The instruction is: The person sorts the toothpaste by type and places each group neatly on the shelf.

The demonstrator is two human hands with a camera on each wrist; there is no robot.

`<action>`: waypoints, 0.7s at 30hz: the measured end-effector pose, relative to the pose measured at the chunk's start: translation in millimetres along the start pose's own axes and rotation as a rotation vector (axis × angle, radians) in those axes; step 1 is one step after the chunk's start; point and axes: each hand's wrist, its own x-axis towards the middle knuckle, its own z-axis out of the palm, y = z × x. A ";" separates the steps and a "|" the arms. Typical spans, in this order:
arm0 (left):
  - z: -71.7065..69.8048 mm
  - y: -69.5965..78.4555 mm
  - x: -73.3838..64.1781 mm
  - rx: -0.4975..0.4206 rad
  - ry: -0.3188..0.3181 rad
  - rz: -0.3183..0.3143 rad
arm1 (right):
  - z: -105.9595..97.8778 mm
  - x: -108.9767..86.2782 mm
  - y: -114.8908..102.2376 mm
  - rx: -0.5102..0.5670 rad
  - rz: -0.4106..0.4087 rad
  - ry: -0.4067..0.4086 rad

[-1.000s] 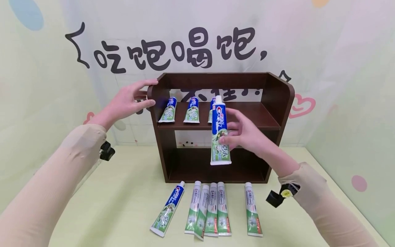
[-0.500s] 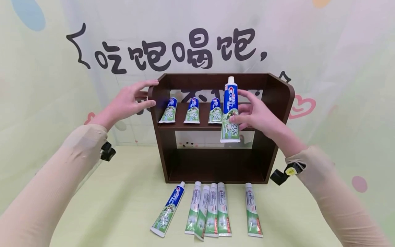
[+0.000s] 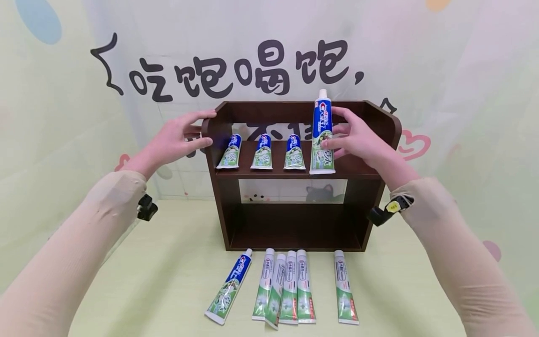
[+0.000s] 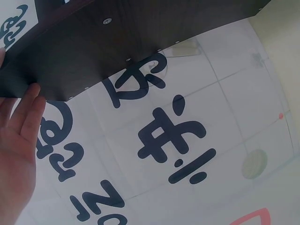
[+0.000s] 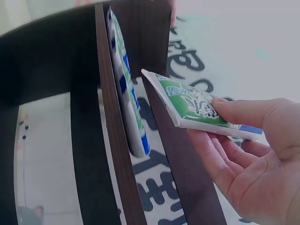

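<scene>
My right hand (image 3: pixel 358 138) pinches a blue and green toothpaste tube (image 3: pixel 322 140) between thumb and fingers. Its white cap points up, and its flat end is level with the upper shelf board in the head view. In the right wrist view that tube stands apart from a toothpaste tube (image 5: pixel 127 89) leaning on the shelf. My left hand (image 3: pixel 172 138) touches the left side panel of the dark brown shelf (image 3: pixel 208 135), fingers fairly straight. Three matching tubes, left (image 3: pixel 229 152), middle (image 3: pixel 262 152) and right (image 3: pixel 294 152), lean caps up on the upper level.
On the pale table (image 3: pixel 177 271) in front of the shelf lies another blue and green tube (image 3: pixel 229 288). Several grey and green toothpaste tubes (image 3: pixel 289 288) lie beside it, with one tube (image 3: pixel 346 288) apart to the right. A printed curtain (image 3: pixel 168 28) hangs behind.
My right hand has lifted the toothpaste tube up and to the right, from in front of the third shelved tube to its right side. My left hand has stayed at the side panel.
</scene>
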 end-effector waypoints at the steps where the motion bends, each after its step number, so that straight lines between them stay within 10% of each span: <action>1: 0.1 0.1 -0.2 0.001 -0.001 -0.001 | -1.5 2.5 0.8 -0.003 0.008 0.001; 21: -0.3 -1.5 -0.2 -0.003 -0.004 0.014 | -8.0 28.3 19.4 -0.018 0.073 0.021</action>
